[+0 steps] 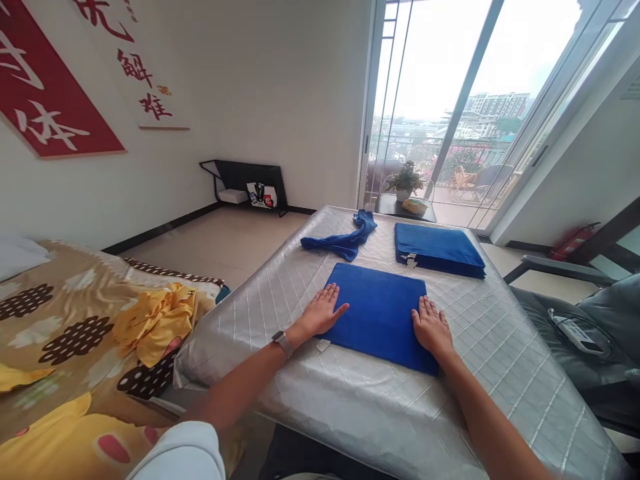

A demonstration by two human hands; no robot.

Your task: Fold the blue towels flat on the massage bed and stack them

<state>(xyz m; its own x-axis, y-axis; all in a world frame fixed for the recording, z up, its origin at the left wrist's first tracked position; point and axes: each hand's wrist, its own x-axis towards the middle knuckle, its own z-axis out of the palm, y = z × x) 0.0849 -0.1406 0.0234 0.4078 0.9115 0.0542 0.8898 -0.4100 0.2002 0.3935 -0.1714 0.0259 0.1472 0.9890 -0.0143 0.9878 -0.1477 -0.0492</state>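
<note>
A blue cloth [377, 310], folded into a flat rectangle, lies on the silver quilted mattress cover [280, 307] in front of me. My left hand [323, 310] rests flat at its left edge, fingers stretched out and thumb apart. On the opposite edge lies my right hand [433, 325], also flat with fingers extended. Neither hand grips anything. A small white tag [323, 345] sticks out at the cloth's near left corner. Farther back on the right is a neat stack of folded blue cloths [440, 247]. A crumpled blue cloth [347, 240] lies at the back left.
To the left, a bed [75, 313] with patterned bedding holds a bunched yellow cloth [163, 320]. A dark armchair [545, 320] with a white power strip [575, 333] stands at right. Beyond the mattress, a small table [385, 205] carries a potted plant [406, 180] before glass doors.
</note>
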